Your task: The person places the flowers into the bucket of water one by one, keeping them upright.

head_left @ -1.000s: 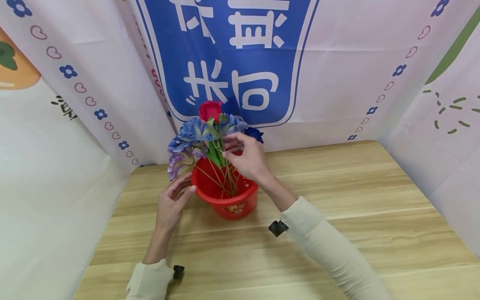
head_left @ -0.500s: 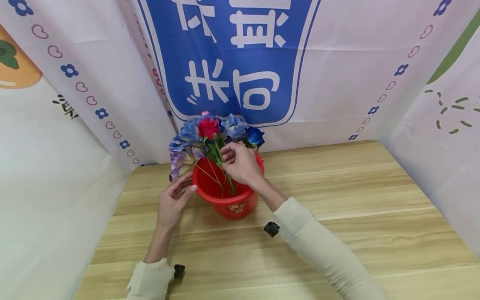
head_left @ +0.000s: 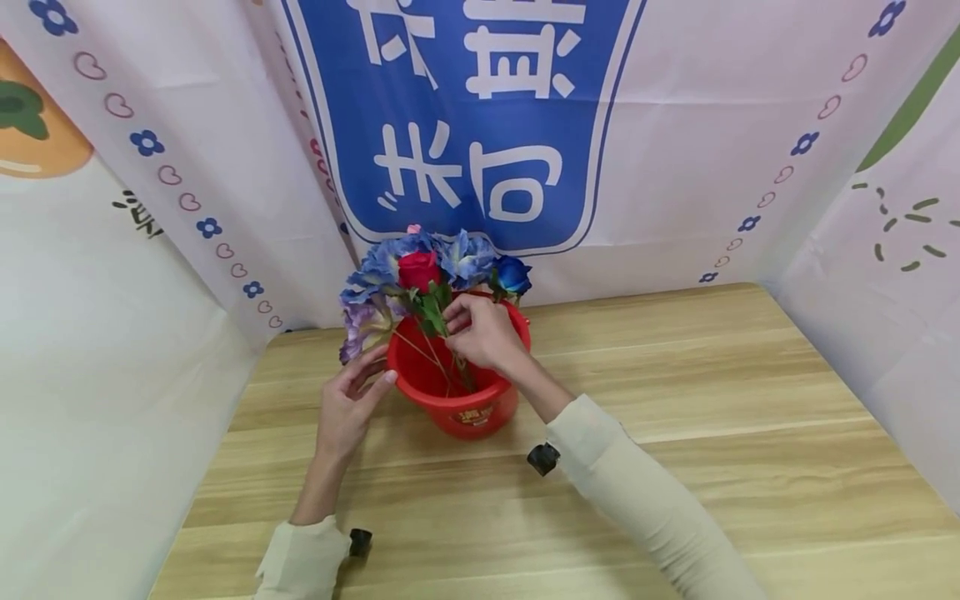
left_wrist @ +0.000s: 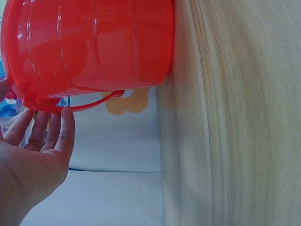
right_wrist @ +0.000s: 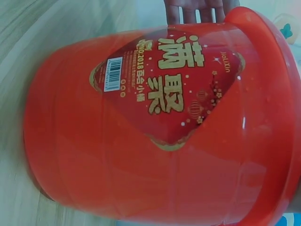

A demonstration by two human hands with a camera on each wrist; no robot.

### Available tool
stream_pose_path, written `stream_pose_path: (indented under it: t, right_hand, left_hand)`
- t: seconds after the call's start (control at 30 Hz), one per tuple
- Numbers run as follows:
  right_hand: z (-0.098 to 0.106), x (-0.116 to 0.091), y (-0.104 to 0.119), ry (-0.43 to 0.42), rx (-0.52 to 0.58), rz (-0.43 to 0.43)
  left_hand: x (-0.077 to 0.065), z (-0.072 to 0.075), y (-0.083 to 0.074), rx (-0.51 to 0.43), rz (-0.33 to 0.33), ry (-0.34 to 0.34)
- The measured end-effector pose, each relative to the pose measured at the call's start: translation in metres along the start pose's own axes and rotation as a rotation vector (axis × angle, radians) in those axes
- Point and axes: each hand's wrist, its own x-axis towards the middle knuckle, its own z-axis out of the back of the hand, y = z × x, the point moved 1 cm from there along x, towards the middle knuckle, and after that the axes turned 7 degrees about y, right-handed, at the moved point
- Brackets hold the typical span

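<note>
A red bucket stands upright on the wooden table, holding several artificial flowers. With its fingertips, my right hand pinches the stem of a red rose, whose green leaves show above the rim. My left hand rests against the bucket's left side. In the left wrist view, that hand's nearly straight fingers touch the rim by the red handle. Those fingertips also show beyond the bucket in the right wrist view, where the bucket hides most of my right hand.
Pale blue flowers, a dark blue rose and a purple flower lean over the bucket's rim. Behind the wooden table hangs a printed white cloth. A gold-lettered label is on the bucket.
The red rose has come down in front of the blue flowers, and my right hand has lowered with it towards the bucket. My left hand has stayed at the rim.
</note>
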Motion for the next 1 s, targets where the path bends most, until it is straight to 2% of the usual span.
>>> stream_pose_path:
  t: [0.23, 0.5, 1.0]
  right_hand:
    - [0.005, -0.007, 0.001, -0.013, 0.024, 0.025]
    - [0.01, -0.016, 0.004, -0.027, 0.062, 0.012]
    - [0.029, -0.034, -0.002, 0.002, 0.237, 0.047]
  left_hand:
    - [0.0, -0.003, 0.001, -0.036, -0.013, -0.016]
    - [-0.001, -0.001, 0.001, -0.019, 0.0, -0.024]
    - [-0.001, -0.001, 0.0, -0.008, -0.004, 0.002]
